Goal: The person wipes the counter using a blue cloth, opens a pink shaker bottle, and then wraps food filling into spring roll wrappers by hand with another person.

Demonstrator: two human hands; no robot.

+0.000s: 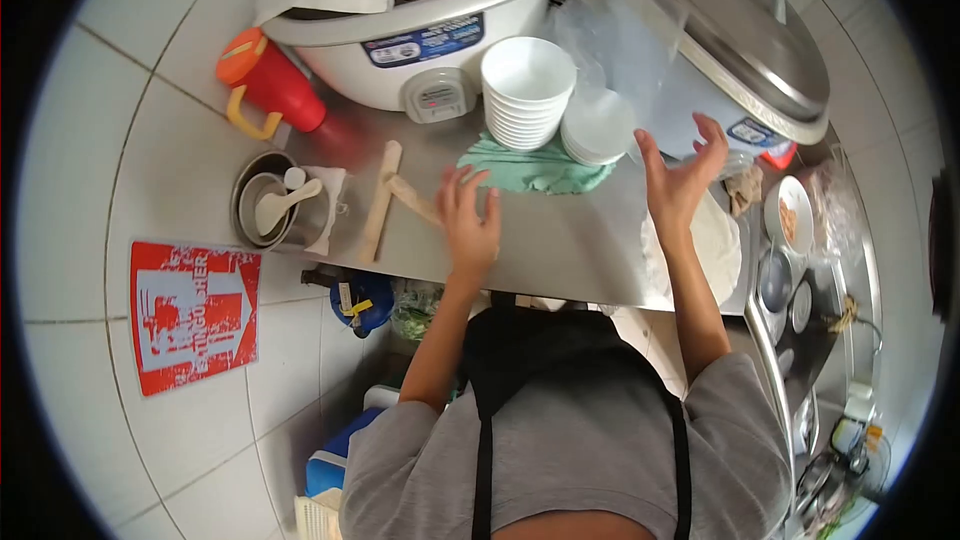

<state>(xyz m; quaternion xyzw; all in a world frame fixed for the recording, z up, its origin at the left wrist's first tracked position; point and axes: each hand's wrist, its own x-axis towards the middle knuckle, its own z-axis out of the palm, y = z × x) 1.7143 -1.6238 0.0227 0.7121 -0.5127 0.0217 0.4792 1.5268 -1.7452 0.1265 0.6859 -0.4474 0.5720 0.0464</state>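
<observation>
My left hand [470, 225] hovers over the steel counter [560, 240] with its fingers apart and nothing in it. Just left of it lie two pale sticks, a long one [379, 205] and a shorter one [412, 199]. My right hand [684, 172] is raised at the counter's right side, fingers spread and empty, above a white cloth [715, 245]. Between and beyond the hands, a tall stack of white bowls [528, 90] and a lower stack of white dishes [598, 124] stand on a green cloth [530, 170].
Two large cookers [340, 70] [740, 105] line the back. At left are a red jug [275, 85] and a metal pot [243, 202] with a white ladle [285, 205]. A white bowl with food [800, 190] stands at right, near a sink area with utensils.
</observation>
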